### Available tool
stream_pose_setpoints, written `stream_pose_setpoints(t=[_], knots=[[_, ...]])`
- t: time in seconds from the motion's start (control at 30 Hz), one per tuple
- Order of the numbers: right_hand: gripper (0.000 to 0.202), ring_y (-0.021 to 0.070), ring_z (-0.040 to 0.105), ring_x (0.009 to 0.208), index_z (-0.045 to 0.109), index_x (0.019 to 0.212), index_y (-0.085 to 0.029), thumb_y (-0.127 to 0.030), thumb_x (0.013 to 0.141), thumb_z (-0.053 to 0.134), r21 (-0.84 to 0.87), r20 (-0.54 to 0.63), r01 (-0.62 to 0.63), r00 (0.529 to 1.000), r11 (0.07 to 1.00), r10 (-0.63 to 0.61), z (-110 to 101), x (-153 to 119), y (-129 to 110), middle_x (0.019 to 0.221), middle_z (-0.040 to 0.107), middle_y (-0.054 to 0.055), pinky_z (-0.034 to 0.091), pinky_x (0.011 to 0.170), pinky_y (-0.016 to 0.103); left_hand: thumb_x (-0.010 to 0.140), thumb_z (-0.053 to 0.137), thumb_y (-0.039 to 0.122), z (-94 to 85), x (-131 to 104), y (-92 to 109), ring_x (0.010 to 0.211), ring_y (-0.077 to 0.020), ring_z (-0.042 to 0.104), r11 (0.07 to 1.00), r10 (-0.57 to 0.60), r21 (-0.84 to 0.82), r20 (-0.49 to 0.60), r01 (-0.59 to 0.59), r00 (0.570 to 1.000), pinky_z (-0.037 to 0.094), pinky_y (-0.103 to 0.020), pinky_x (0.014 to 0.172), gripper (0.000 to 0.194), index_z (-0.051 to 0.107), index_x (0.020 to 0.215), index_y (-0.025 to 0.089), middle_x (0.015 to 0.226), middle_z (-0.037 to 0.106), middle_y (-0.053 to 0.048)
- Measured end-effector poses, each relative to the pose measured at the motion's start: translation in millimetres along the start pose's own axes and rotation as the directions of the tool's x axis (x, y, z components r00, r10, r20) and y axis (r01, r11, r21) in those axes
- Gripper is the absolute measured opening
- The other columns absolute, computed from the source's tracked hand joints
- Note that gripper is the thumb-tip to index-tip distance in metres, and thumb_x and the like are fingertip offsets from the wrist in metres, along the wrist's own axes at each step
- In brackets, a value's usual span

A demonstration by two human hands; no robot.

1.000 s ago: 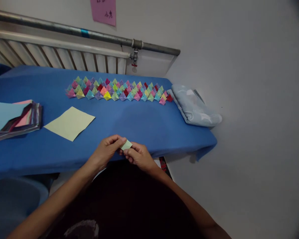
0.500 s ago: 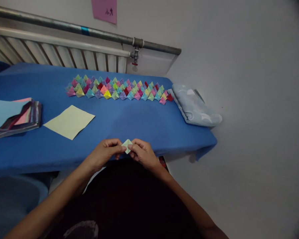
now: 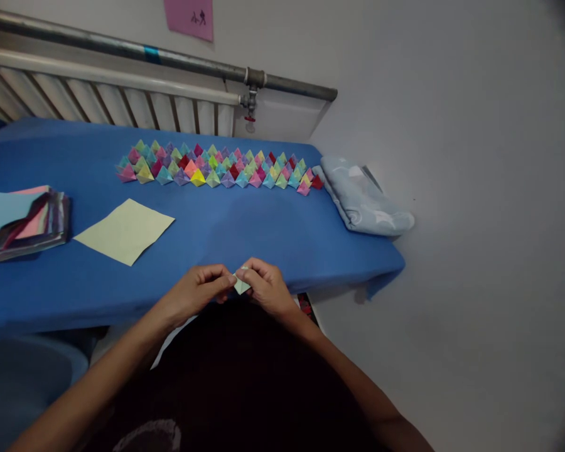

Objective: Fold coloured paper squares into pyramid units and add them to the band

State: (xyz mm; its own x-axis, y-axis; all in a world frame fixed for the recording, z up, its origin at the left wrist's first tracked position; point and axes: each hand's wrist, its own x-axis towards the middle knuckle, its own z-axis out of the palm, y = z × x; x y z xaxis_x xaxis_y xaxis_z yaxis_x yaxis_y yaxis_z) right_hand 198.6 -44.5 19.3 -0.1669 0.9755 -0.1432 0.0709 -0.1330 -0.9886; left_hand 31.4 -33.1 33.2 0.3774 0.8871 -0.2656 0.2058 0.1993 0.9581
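Between my hands, just above the front edge of the blue-covered table, is a small pale green folded paper. My left hand pinches its left corner with thumb and forefinger. On the other side, my right hand grips it with the thumb lying over its upper part, hiding some of the folds. A flat pale yellow-green paper sheet lies on the table to the left. Farther back, several rows of small folded paper pieces in many colours stand close together.
A stack of coloured paper sits at the table's left. Folded grey-blue cloth lies by the right wall. Behind the blue tablecloth are a radiator and a pipe. A blue tub stands below left.
My right thumb has moved up over the top of the folded paper, covering more of it. The paper has tilted slightly. The whole view has shifted a little.
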Motion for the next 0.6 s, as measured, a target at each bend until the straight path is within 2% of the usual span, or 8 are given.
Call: stream_pose_setpoints(t=[0.13, 0.23, 0.33, 0.43, 0.5, 0.6], knots=[[0.018, 0.0078, 0.045, 0.052, 0.058, 0.075, -0.02, -0.038, 0.078, 0.062, 0.146, 0.056, -0.11, 0.993, 0.983, 0.103, -0.8, 0.6, 3.4, 0.06, 0.051, -0.006, 0.033, 0.049, 0.02, 0.071, 0.065, 0.049, 1.2, 1.1, 1.3, 0.056, -0.0139, 0.049, 1.0, 0.007, -0.028, -0.029, -0.007, 1.0, 0.039, -0.027, 0.06, 0.032, 0.061, 0.055, 0.021, 0.054, 0.055, 0.0], [0.017, 0.0066, 0.045, 0.051, 0.058, 0.078, -0.02, -0.034, 0.073, 0.066, 0.195, 0.058, -0.141, 0.99, 0.971, 0.132, -1.9, 0.7, 3.9, 0.061, 0.053, -0.006, 0.031, 0.047, 0.018, 0.071, 0.065, 0.05, 2.9, 1.8, 1.4, 0.055, -0.0135, 0.05, 0.999, -0.019, -0.051, -0.006, 0.019, 1.0, 0.041, -0.027, 0.06, 0.033, 0.06, 0.056, 0.021, 0.054, 0.056, 0.001], [0.017, 0.0059, 0.043, 0.048, 0.058, 0.078, -0.02, -0.035, 0.073, 0.067, 0.175, 0.067, -0.159, 0.986, 0.972, 0.15, -3.8, 0.9, 1.3, 0.06, 0.054, -0.007, 0.029, 0.045, 0.018, 0.072, 0.064, 0.05, 2.7, 2.2, 0.8, 0.056, -0.013, 0.051, 0.999, -0.021, -0.04, -0.005, 0.021, 1.0, 0.042, -0.027, 0.061, 0.033, 0.06, 0.059, 0.02, 0.055, 0.056, 0.002], [0.019, 0.0059, 0.043, 0.046, 0.059, 0.081, -0.02, -0.038, 0.077, 0.065, 0.101, 0.086, -0.182, 0.981, 0.978, 0.174, -6.4, 0.3, -1.9, 0.06, 0.056, -0.006, 0.029, 0.043, 0.019, 0.073, 0.064, 0.05, 1.2, 3.0, 0.0, 0.057, -0.0125, 0.051, 0.999, 0.01, -0.046, -0.064, -0.013, 0.998, 0.042, -0.027, 0.062, 0.032, 0.059, 0.061, 0.02, 0.056, 0.056, 0.004], [0.02, 0.0056, 0.042, 0.045, 0.058, 0.075, -0.019, -0.038, 0.08, 0.063, 0.056, 0.094, -0.195, 0.977, 0.979, 0.19, -7.9, -0.5, -2.6, 0.058, 0.054, -0.005, 0.028, 0.043, 0.02, 0.074, 0.064, 0.049, 0.6, 3.4, 0.1, 0.057, -0.0123, 0.051, 0.998, 0.022, -0.048, -0.103, -0.027, 0.994, 0.042, -0.027, 0.063, 0.032, 0.059, 0.062, 0.02, 0.056, 0.056, 0.004], [0.021, 0.0053, 0.04, 0.046, 0.055, 0.066, -0.019, -0.034, 0.08, 0.06, 0.054, 0.085, -0.181, 0.981, 0.982, 0.176, -8.3, -0.8, -0.8, 0.056, 0.051, -0.005, 0.028, 0.045, 0.02, 0.074, 0.063, 0.05, 1.1, 3.2, 1.4, 0.057, -0.0124, 0.05, 0.999, 0.013, -0.049, -0.102, -0.018, 0.995, 0.041, -0.027, 0.063, 0.032, 0.059, 0.062, 0.02, 0.056, 0.055, 0.004]])
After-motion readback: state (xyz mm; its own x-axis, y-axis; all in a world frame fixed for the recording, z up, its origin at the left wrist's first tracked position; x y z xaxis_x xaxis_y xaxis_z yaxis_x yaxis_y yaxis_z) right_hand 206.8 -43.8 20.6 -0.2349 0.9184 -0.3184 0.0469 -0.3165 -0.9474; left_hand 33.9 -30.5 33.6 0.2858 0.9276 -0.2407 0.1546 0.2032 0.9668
